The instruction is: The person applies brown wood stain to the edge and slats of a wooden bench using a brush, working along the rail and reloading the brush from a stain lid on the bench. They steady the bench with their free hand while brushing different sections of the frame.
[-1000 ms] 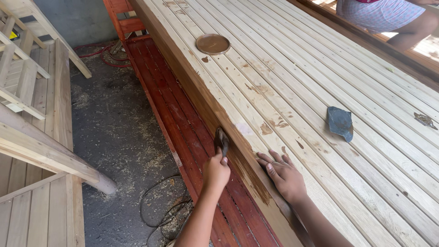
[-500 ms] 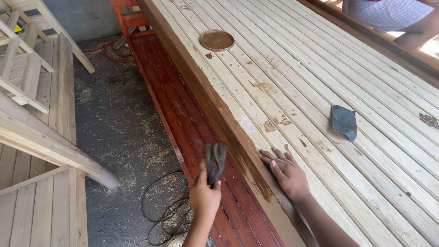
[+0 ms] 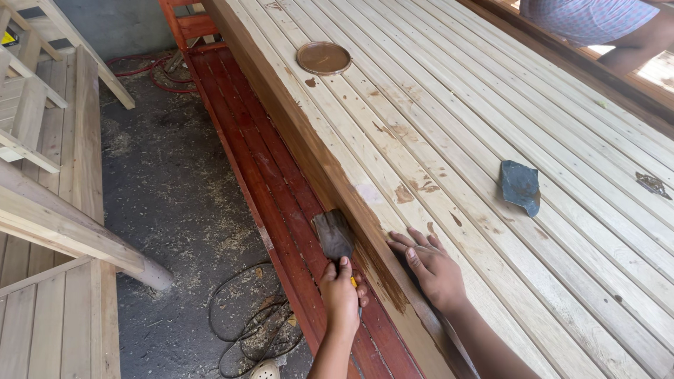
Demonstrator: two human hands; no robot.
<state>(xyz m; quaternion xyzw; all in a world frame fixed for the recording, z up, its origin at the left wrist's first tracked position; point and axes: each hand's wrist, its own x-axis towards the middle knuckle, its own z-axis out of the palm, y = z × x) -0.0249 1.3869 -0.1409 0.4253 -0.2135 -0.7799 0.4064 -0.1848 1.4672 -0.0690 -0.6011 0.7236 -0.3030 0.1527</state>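
While the left hand is clenched around the handle of a paintbrush, its dark, stain-loaded bristles point up and away, just beside the brown-stained side edge of a long slatted wooden panel; the right hand lies released, palm down and fingers spread, on the pale top slats near that edge; a red-painted bench runs below the brush; a round brown lid sits farther up the panel, and a grey folded rag lies well apart to the right; another person's arm shows at the far corner. Judging by looks, the brush is light, its bristles soft and wet, best held by the dry handle.
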